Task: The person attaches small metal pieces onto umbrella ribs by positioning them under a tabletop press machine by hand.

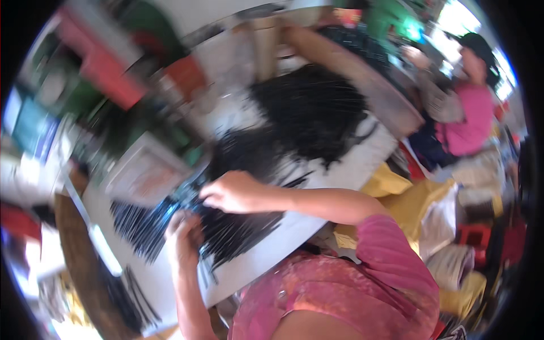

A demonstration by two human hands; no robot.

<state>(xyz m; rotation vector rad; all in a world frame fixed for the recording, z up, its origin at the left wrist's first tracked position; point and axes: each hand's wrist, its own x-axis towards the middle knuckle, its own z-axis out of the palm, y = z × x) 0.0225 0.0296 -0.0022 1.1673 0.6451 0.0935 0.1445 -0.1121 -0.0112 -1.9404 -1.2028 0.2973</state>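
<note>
My left hand is beside the working end of a bench machine, its fingers curled; whatever lies in them is too blurred to name. Just across from it, my right hand reaches in with fingers bent together at the blue-green metal part of the machine. What it grips there cannot be made out. Thin black strips lie under my right forearm, and another bunch of black strips fans out left of my left hand. A large heap of black strips covers the far side of the white tabletop.
A pale framed panel stands over the machine. A long brown board edges the table's far right. Yellow sacks lie to the right. Another person in pink sits at the upper right. A few black strips lie lower left.
</note>
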